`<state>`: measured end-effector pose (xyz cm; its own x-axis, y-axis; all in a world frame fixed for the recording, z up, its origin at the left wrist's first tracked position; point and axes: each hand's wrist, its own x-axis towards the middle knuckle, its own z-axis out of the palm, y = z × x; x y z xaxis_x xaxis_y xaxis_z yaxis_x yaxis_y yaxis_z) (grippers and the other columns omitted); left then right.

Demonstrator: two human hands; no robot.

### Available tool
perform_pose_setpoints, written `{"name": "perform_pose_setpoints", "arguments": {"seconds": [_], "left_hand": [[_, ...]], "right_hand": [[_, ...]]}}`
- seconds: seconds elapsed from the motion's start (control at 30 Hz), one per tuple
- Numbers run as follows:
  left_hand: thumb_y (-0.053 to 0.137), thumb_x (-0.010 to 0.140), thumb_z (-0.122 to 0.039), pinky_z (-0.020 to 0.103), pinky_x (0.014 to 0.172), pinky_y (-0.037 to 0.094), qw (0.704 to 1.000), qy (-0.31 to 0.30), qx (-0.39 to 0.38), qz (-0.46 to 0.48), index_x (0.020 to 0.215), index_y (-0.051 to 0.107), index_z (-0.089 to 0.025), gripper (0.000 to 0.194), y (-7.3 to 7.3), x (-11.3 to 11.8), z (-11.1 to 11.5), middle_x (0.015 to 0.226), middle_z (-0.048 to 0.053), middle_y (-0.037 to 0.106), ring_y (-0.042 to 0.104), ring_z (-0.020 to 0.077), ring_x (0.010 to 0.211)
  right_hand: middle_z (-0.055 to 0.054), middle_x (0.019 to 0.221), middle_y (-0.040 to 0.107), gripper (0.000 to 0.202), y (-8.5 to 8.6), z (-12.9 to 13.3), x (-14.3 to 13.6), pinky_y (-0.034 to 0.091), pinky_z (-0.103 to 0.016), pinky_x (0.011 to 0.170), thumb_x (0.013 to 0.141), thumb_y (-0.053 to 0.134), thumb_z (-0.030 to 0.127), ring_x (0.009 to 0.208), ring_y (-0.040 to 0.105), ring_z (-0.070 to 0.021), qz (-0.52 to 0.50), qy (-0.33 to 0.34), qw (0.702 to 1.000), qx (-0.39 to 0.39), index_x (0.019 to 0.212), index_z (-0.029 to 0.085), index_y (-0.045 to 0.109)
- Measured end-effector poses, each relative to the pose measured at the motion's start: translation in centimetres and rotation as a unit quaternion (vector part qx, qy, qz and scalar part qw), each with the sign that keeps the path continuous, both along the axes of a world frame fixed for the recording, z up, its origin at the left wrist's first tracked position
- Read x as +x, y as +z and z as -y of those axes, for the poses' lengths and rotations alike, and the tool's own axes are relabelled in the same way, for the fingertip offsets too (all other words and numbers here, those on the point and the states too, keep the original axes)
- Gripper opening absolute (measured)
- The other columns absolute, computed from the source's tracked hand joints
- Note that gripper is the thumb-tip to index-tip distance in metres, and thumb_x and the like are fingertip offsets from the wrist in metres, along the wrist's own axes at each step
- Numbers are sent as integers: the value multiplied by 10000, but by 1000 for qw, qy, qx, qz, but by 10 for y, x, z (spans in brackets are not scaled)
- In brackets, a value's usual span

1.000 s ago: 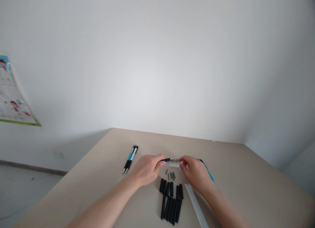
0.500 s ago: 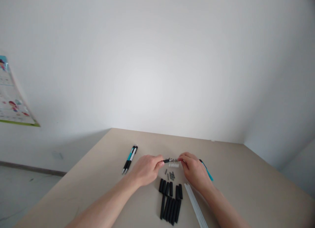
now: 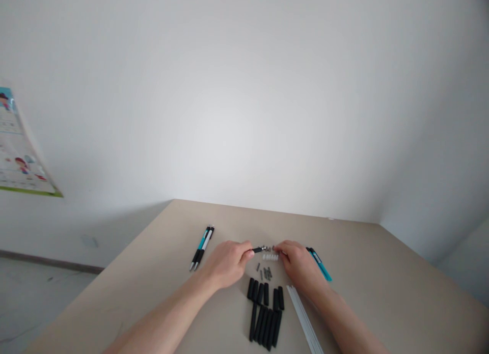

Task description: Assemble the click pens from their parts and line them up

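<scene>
My left hand (image 3: 228, 262) is closed around a black pen barrel (image 3: 259, 249), whose metallic end points right. Just past that end lie small silver pen parts (image 3: 268, 249). My right hand (image 3: 296, 262) is pinched beside those parts, palm down; whatever its fingertips hold is hidden or too small to name. Below the silver parts runs a row of small white pieces (image 3: 270, 257). Several metal springs (image 3: 267, 273) lie nearer to me. Short black grips (image 3: 255, 290) and longer black barrels (image 3: 267, 327) are lined up in front of them.
Two assembled pens (image 3: 201, 248) lie on the left of the beige table (image 3: 153, 293). Thin white refills (image 3: 303, 318) sit beneath my right forearm's inner side. Blue pen pieces with black clips (image 3: 320, 265) rest beyond my right hand. A white wall rises behind.
My right hand has shifted slightly left and down, uncovering more of the blue pieces beside it. My left hand stays in place with the pen barrel.
</scene>
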<state>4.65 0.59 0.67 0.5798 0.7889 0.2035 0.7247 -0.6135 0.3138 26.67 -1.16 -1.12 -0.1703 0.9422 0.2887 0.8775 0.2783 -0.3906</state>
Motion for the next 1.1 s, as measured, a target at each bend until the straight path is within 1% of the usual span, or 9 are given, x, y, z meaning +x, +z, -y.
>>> {"name": "perform_pose_setpoints", "arguments": {"seconds": [0.2, 0.27, 0.37, 0.47, 0.53, 0.63, 0.8, 0.97, 1.1], "left_hand": [[366, 970, -337, 246, 565, 318, 1000, -4, 0, -2, 864, 596, -237, 272, -1, 0, -1, 762, 11, 676, 616, 197, 706], [367, 967, -334, 247, 564, 318, 1000, -4, -1, -2, 864, 599, -235, 273, -1, 0, 0, 757, 12, 673, 616, 196, 702], [368, 965, -321, 250, 566, 323, 1000, -8, 1, 2, 868, 601, -235, 266, 0, 0, 0, 764, 11, 677, 619, 196, 706], [370, 964, -317, 253, 572, 329, 1000, -10, 4, 4, 864, 603, -232, 267, 1, 1, 1, 760, 12, 678, 625, 199, 713], [370, 964, -320, 254, 575, 332, 1000, -16, 8, 4, 865, 602, -231, 268, 1, 1, 2, 753, 12, 676, 627, 197, 711], [366, 968, -320, 254, 576, 336, 999, -34, 14, 9, 873, 596, -233, 263, 1, 1, 3, 748, 6, 674, 624, 191, 702], [367, 970, -334, 253, 580, 350, 999, -40, 7, 11, 880, 600, -230, 271, 3, 1, 4, 742, 6, 673, 624, 185, 700], [376, 966, -330, 251, 573, 350, 999, -44, 6, 11, 872, 605, -226, 269, 5, 2, 6, 739, 11, 672, 623, 186, 696], [373, 966, -324, 248, 578, 358, 999, -49, 8, 11, 879, 603, -230, 263, 5, 2, 5, 752, 9, 676, 623, 184, 697]], "right_hand": [[-81, 885, 708, 313, -2, -4, 3, 475, -299, 794, 798, 430, 78, 843, 650, -202, -20, 5, 1000, -3, 856, 172, 723], [-75, 860, 707, 285, 0, -3, 3, 481, -298, 775, 798, 440, 100, 821, 651, -200, -48, -7, 999, 17, 835, 176, 712], [-62, 831, 701, 208, 5, 1, -1, 498, -285, 713, 820, 478, 177, 760, 647, -190, -130, -17, 989, 68, 853, 183, 683], [-51, 811, 692, 163, 9, 9, -10, 510, -265, 659, 840, 507, 245, 710, 641, -176, -199, 25, 977, 65, 859, 194, 661], [-53, 818, 687, 167, 9, 13, -17, 514, -261, 654, 857, 501, 260, 713, 639, -173, -221, 55, 972, 54, 855, 195, 655], [-54, 836, 679, 160, 9, 16, -23, 513, -259, 653, 866, 498, 253, 718, 637, -170, -235, 75, 968, 55, 860, 194, 647], [-44, 810, 678, 134, 10, 17, -26, 510, -257, 634, 846, 518, 219, 678, 636, -160, -242, 82, 966, 41, 858, 191, 648], [-44, 806, 688, 144, 12, 18, -26, 510, -264, 661, 847, 523, 222, 717, 642, -170, -234, 71, 969, 43, 863, 192, 664], [-57, 873, 691, 153, 13, 19, -26, 514, -271, 686, 831, 533, 190, 760, 640, -172, -225, 100, 968, 41, 894, 190, 672]]}}
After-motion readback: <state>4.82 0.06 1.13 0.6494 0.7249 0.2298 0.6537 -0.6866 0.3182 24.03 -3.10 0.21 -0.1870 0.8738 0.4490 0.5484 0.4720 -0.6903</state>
